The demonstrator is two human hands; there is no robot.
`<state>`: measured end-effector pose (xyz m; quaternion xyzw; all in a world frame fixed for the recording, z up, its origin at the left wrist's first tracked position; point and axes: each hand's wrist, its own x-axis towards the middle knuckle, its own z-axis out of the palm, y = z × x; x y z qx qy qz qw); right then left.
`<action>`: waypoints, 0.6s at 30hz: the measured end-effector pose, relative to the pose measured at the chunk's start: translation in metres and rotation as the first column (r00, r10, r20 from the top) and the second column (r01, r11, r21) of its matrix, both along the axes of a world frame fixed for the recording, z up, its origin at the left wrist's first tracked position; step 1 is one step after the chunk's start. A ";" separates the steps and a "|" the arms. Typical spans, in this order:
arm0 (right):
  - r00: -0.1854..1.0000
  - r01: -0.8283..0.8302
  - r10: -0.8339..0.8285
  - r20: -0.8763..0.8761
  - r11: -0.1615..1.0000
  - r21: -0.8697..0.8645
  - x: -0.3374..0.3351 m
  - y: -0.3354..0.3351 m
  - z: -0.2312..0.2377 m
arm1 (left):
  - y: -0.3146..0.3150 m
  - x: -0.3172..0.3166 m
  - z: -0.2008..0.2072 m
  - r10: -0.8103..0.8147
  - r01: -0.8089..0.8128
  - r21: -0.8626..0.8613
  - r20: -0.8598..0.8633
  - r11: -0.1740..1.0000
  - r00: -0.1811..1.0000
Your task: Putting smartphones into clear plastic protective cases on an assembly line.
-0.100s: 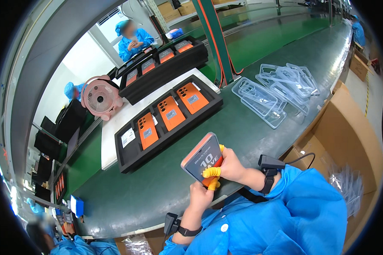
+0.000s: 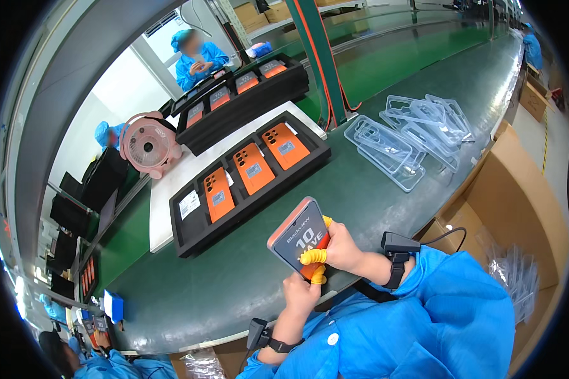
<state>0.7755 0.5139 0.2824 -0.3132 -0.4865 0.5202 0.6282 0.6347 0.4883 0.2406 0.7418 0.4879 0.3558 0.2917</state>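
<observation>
Green worktop (image 2: 189,309) stretches past the black tray (image 2: 256,204) on every visible side, presumably so that everything sits within arm's reach; to the right of the tray, at the worktop's edge, stands a cardboard box (image 2: 531,202) with clear plastic (image 2: 518,281) inside; the tray itself lies at a slant, its recesses apparently shaped to stop things sliding or knocking together; right of the tray, clear cases (image 2: 385,142) overlap in a loose heap, seemingly light enough to pile without harm; within the tray, three orange phones (image 2: 253,168) rest backs up, each in its own slot; on the wearer's side of the tray, the held phone (image 2: 291,239) is tilted above the worktop, screen toward the wearer, perhaps for a clear look; the right hand (image 2: 344,247) grasps its side, thumb across the front; the left hand (image 2: 300,292) grips its lower end; yellow finger covers (image 2: 313,256) probably spare the screen smudges.
</observation>
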 end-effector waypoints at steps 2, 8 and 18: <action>0.998 0.026 -0.029 0.051 0.998 0.049 -0.001 0.000 -0.001 | -0.001 -0.003 -0.014 0.107 -0.092 0.118 -0.121 0.989 0.987; 0.927 0.127 -0.183 0.326 0.974 0.187 0.000 0.002 0.003 | 0.000 -0.002 0.007 0.004 0.010 -0.269 0.050 0.963 0.999; -0.086 0.409 -0.607 0.790 0.702 0.583 0.149 0.061 -0.047 | 0.085 -0.120 0.071 0.300 -0.093 -0.296 0.806 0.951 0.511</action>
